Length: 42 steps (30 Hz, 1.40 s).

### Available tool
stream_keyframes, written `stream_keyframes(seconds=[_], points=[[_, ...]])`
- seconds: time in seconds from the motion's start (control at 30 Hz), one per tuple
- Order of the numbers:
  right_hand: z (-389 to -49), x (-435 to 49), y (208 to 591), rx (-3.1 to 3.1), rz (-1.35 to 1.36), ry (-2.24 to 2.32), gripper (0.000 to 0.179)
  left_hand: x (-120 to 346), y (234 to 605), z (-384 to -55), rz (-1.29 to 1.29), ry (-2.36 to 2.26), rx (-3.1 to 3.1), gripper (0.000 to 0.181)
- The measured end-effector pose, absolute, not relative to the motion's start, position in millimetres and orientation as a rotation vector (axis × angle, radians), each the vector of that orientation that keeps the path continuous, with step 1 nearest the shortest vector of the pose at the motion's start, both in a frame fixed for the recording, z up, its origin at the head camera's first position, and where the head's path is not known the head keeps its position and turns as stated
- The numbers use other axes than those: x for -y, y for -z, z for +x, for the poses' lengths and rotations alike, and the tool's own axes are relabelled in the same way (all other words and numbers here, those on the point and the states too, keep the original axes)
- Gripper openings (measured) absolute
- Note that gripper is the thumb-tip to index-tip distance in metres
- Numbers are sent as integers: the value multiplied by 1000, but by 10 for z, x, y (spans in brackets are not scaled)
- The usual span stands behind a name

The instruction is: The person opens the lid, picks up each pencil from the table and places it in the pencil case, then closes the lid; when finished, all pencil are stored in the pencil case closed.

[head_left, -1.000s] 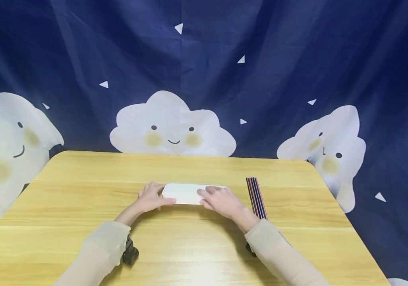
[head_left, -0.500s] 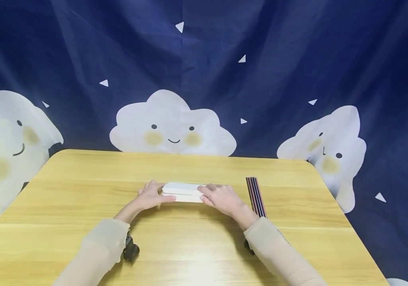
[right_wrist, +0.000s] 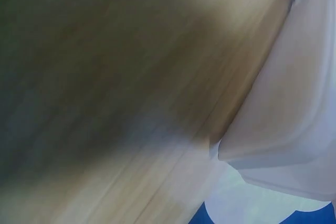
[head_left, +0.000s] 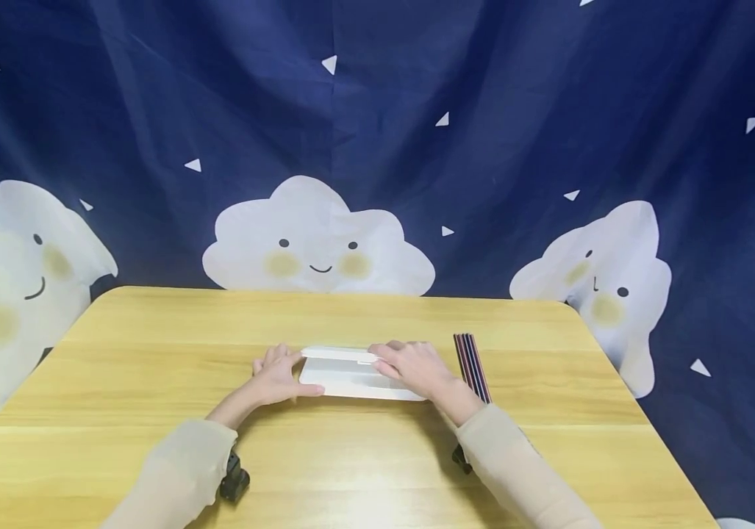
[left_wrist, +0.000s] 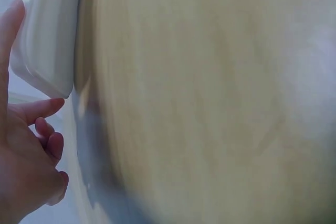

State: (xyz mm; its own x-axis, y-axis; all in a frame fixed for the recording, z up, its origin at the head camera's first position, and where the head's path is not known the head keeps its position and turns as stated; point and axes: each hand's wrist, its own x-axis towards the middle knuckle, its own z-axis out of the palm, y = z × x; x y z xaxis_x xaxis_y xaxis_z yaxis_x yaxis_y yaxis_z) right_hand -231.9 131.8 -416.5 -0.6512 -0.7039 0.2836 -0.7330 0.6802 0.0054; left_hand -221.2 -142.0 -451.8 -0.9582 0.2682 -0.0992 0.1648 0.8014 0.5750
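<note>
A long white hinged case (head_left: 344, 380) with rounded corners lies crosswise on the table in the head view. Its lid (head_left: 334, 354) is raised along the far side and the pale inside shows. My left hand (head_left: 278, 376) holds the case's left end, thumb at the near edge and fingers at the far side. In the left wrist view, the left hand's index fingertip (left_wrist: 59, 103) touches a corner of the case (left_wrist: 52, 35). My right hand (head_left: 417, 367) grips the lid's right part, hiding it. The right wrist view shows the case (right_wrist: 289, 103) from its end.
Several slim dark and reddish sticks (head_left: 472, 364) lie side by side on the wooden table (head_left: 351, 455), right of the case, partly behind the right forearm. A navy curtain (head_left: 377, 103) with printed clouds hangs behind the table's far edge.
The case's lid has gone from closed to lifted, swinging up and back with my right hand on it. My left hand has stayed at the left end.
</note>
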Motion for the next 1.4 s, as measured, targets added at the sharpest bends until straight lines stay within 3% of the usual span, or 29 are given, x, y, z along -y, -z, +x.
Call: stream_keyframes(seconds=[0.37, 0.63, 1.1, 1.4], points=[[-2312, -1412, 4168, 2515, 1149, -194, 28, 1394, 4580, -2121, 426, -825, -2903, 100], [-2317, -1589, 4217, 2462, 1212, -728, 24, 1413, 4596, -2085, 472, -767, -2942, 103], [-2346, -1700, 4313, 2359, 1003, -1032, 14, 1421, 4649, -2052, 599, -727, -3007, 97], [-2435, -1603, 4236, 2491, 805, -1224, 17, 1432, 4665, -2039, 640, -730, -3057, 99]])
